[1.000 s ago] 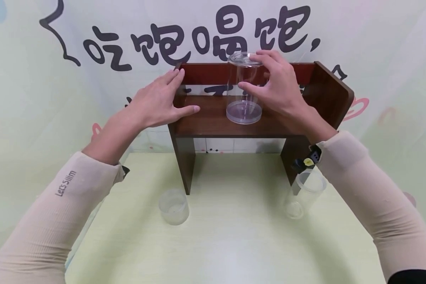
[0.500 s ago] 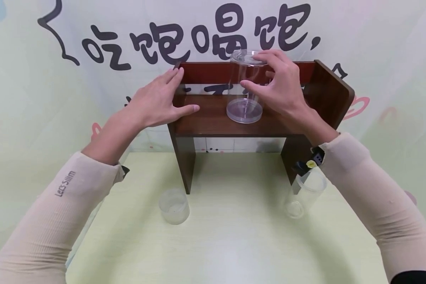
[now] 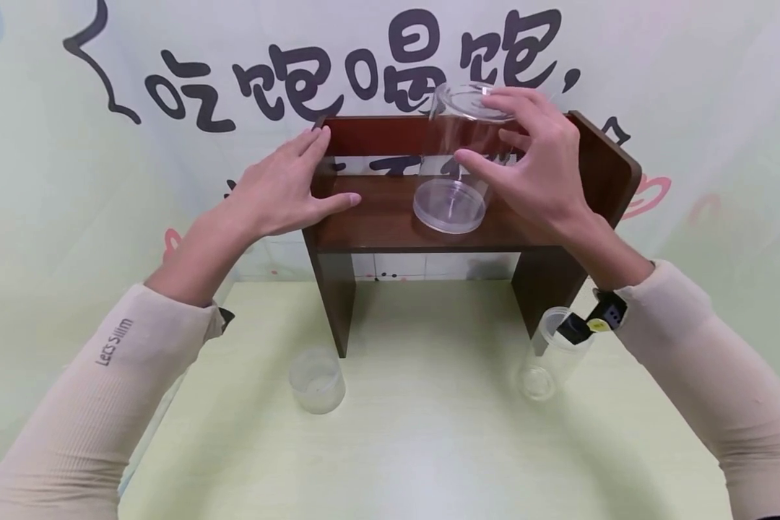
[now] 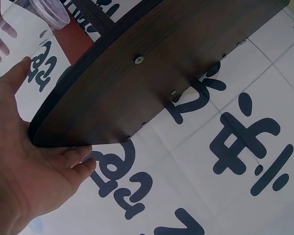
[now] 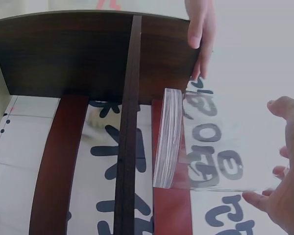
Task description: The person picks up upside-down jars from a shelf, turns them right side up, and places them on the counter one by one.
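Note:
In the head view my right hand [image 3: 539, 159] holds a clear plastic jar [image 3: 458, 152], thumb in front and fingers near its upper end. The jar leans, top to the right, over the dark brown wooden shelf [image 3: 377, 209]. Its ridged lower end [image 5: 167, 139] faces the shelf board in the right wrist view, with a gap between them. My left hand [image 3: 279, 184] rests on the shelf's left side panel [image 4: 147, 73]. Its fingers are fairly straight on the outer side, and the thumb sticks out on the inner side.
A short clear cup [image 3: 317, 383] stands on the pale table [image 3: 416, 448] at the left. A taller clear jar [image 3: 552, 361] stands at the right, partly behind the right wrist's camera [image 3: 591, 321]. A cloth with large black characters [image 3: 299, 79] hangs behind the shelf.
My right hand has moved right and slightly nearer. The jar, upright a second ago, now leans with its top shifted right. My left hand keeps its place on the panel.

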`<state>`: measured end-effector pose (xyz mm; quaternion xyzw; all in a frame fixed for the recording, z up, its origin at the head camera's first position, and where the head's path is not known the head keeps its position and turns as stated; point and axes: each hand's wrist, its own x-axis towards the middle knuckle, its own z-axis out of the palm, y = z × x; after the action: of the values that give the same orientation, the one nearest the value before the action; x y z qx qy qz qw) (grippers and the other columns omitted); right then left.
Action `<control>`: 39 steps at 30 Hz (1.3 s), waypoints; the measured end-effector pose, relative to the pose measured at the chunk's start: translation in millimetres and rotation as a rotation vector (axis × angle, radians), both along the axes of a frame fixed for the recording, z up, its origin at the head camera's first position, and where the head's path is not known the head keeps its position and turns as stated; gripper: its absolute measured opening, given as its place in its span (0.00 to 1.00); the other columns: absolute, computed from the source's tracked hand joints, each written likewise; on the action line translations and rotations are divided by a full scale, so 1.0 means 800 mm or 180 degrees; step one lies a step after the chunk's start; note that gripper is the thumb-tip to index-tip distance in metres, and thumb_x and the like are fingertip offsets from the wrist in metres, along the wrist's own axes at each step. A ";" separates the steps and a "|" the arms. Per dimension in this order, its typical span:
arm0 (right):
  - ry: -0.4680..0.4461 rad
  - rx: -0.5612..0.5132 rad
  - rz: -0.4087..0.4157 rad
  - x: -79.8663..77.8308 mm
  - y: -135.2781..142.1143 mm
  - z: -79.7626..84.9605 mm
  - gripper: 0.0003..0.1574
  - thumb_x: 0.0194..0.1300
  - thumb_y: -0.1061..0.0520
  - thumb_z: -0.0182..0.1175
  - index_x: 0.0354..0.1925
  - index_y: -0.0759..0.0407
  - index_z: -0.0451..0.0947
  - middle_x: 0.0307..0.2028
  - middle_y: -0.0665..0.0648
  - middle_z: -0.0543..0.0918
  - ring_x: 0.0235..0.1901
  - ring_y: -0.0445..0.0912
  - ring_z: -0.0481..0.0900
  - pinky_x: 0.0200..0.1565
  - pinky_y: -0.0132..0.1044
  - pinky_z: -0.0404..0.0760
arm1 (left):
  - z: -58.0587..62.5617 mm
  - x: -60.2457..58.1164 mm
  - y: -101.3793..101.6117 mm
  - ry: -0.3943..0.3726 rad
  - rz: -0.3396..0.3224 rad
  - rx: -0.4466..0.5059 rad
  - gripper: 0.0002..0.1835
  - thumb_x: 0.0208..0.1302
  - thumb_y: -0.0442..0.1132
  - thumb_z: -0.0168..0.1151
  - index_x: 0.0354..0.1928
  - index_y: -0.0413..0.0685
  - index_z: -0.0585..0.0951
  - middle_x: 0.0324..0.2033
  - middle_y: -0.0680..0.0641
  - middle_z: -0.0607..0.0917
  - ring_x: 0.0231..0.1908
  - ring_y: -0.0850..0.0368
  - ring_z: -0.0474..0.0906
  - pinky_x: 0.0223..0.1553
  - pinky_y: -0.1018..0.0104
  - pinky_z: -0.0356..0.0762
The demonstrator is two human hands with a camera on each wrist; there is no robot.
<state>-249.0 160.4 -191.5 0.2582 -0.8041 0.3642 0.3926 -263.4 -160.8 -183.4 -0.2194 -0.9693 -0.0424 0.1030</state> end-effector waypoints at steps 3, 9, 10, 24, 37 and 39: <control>0.0046 -0.0033 0.0007 0.012 0.003 0.003 0.37 0.51 0.50 0.76 0.59 0.57 0.79 0.58 0.52 0.77 0.55 0.37 0.75 0.52 0.34 0.81 | -0.001 0.000 -0.001 -0.0001 -0.0002 0.0022 0.57 0.60 0.76 0.45 0.77 0.47 0.39 0.77 0.45 0.44 0.76 0.46 0.42 0.68 0.38 0.56; 0.0123 -0.0236 0.0221 0.052 0.001 0.009 0.34 0.51 0.63 0.74 0.58 0.66 0.77 0.57 0.59 0.77 0.55 0.43 0.76 0.53 0.35 0.80 | -0.001 0.000 -0.002 0.0022 -0.0013 0.0032 0.57 0.59 0.76 0.45 0.77 0.47 0.39 0.77 0.44 0.45 0.76 0.45 0.42 0.69 0.38 0.56; 0.0128 -0.0291 0.0271 0.059 0.000 0.009 0.34 0.51 0.65 0.74 0.57 0.67 0.77 0.56 0.60 0.77 0.55 0.44 0.76 0.53 0.35 0.80 | -0.001 0.000 -0.002 0.0036 -0.0015 0.0025 0.57 0.59 0.76 0.45 0.77 0.47 0.39 0.77 0.44 0.45 0.76 0.45 0.43 0.68 0.38 0.56; 0.0252 -0.0571 0.0812 0.118 0.007 -0.007 0.34 0.46 0.73 0.72 0.54 0.74 0.76 0.57 0.65 0.77 0.55 0.51 0.76 0.55 0.38 0.79 | -0.004 0.001 -0.003 0.0292 0.0043 -0.0069 0.53 0.61 0.76 0.43 0.77 0.47 0.47 0.76 0.43 0.52 0.74 0.40 0.50 0.69 0.38 0.56; 0.0102 -0.1705 0.1431 0.135 0.006 -0.045 0.31 0.49 0.70 0.71 0.53 0.80 0.75 0.56 0.73 0.74 0.55 0.60 0.76 0.55 0.43 0.79 | -0.025 0.032 0.019 0.1369 -0.0721 0.0764 0.46 0.61 0.64 0.61 0.74 0.46 0.60 0.71 0.44 0.64 0.71 0.48 0.58 0.73 0.56 0.53; 0.0099 -0.1901 0.1491 0.132 0.005 -0.053 0.31 0.49 0.71 0.71 0.53 0.79 0.75 0.56 0.72 0.75 0.54 0.60 0.76 0.55 0.44 0.80 | -0.034 0.042 0.027 0.1364 -0.0910 0.1002 0.45 0.61 0.60 0.63 0.74 0.47 0.60 0.71 0.45 0.65 0.71 0.50 0.59 0.71 0.56 0.60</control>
<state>-143.1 164.7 -233.7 0.3147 -0.5757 0.6584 0.3688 -230.1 -138.9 -210.2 -0.3389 -0.8663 -0.1590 0.3308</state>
